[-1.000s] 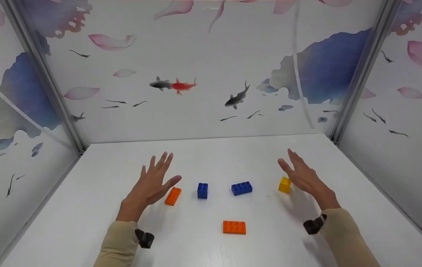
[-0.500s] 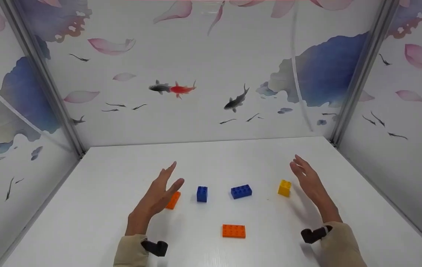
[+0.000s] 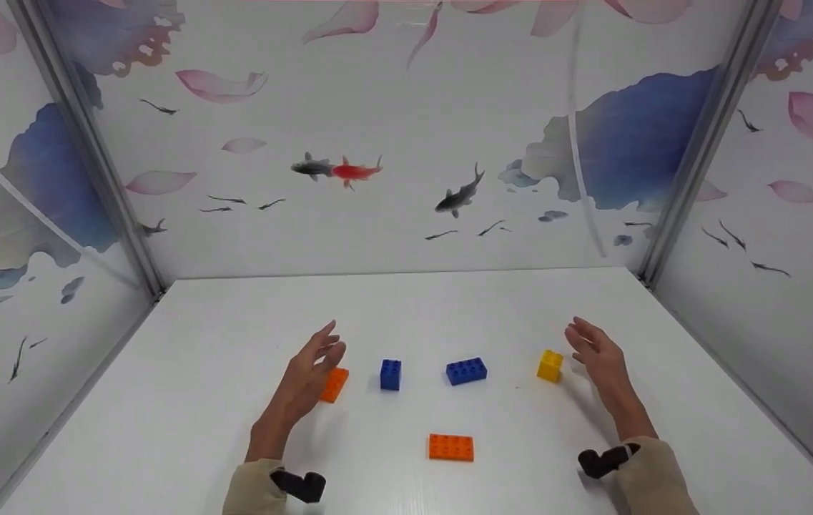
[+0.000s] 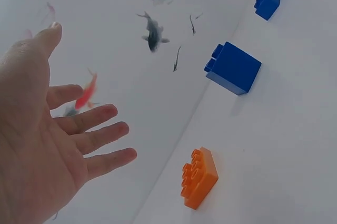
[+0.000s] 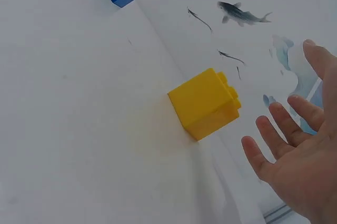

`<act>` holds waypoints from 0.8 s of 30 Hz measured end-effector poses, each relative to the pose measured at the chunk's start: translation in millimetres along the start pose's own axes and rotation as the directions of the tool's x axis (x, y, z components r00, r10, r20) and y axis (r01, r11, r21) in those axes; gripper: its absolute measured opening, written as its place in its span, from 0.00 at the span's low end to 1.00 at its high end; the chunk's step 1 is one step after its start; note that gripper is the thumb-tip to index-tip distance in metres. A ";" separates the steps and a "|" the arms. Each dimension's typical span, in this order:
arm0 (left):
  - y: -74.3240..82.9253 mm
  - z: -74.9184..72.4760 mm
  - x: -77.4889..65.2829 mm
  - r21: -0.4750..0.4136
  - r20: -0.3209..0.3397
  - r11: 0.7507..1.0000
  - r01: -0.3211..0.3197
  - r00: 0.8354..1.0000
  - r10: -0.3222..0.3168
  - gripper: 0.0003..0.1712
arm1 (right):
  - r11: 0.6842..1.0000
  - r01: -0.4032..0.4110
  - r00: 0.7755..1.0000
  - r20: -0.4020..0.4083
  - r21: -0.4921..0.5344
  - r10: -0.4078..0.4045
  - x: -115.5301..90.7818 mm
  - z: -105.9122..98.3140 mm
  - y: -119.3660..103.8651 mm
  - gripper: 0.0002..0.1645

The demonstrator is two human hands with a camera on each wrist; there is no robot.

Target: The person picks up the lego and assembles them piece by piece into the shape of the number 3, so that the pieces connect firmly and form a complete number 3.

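In the head view my left hand (image 3: pixel 309 375) hovers over the left orange brick (image 3: pixel 335 385) and hides part of it. Its palm is bare and its fingers are spread in the left wrist view, where that same orange brick (image 4: pixel 200 178) lies apart from the fingertips. To the right, my right hand (image 3: pixel 600 361) is held in the air beside the yellow brick (image 3: pixel 550 365). Nothing is in its relaxed fingers, and the right wrist view has the yellow brick (image 5: pixel 204 104) apart from them. Between the hands sit a small blue brick (image 3: pixel 390 375) and a longer blue brick (image 3: pixel 466 371).
Nearer the front of the white table (image 3: pixel 377 307) lies a second orange brick (image 3: pixel 451 447). White panels printed with fish and petals (image 3: pixel 370 236) enclose the table at the back and both sides. Each wrist wears a black camera mount (image 3: pixel 299 486).
Both hands have turned and their fingers have drawn in a little. The left hand now covers more of its orange brick; the right has moved off the yellow brick to its right. The bricks stay put.
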State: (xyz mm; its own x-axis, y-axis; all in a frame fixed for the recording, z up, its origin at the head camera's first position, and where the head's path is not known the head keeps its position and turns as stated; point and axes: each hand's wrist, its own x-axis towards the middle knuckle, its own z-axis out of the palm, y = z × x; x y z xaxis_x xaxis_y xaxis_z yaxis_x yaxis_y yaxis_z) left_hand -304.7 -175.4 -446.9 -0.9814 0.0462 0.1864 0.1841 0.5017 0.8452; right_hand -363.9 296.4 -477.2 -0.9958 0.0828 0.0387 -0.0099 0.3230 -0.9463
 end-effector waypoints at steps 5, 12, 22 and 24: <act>10.4 12.6 -1.6 -0.098 0.014 0.995 -0.026 1.000 0.028 0.35 | 0.988 -0.085 0.995 0.055 0.127 0.079 1.6 -4.8 12.0 0.52; 30.9 26.6 2.9 -0.286 0.108 0.953 -0.102 0.985 0.138 0.33 | 0.971 -0.176 0.983 0.082 0.160 0.164 4.4 -5.0 19.5 0.51; 25.2 42.1 1.3 -0.340 0.183 0.940 -0.028 0.979 0.095 0.33 | 0.974 -0.173 0.984 0.077 0.148 0.163 1.6 -0.4 17.4 0.49; 22.6 46.4 -0.1 -0.330 0.210 0.944 -0.004 0.975 0.077 0.34 | 0.975 -0.174 0.983 0.079 0.139 0.164 0.5 1.2 17.1 0.49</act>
State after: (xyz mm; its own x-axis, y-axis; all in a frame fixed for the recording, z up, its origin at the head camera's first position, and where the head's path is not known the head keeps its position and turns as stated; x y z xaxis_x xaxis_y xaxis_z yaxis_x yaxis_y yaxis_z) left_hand -302.9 -124.0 -451.0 -0.9537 0.2654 0.1417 0.1954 0.1885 0.9624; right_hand -364.7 300.8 -493.7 -0.9880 0.0603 -0.1422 0.1506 0.1692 -0.9740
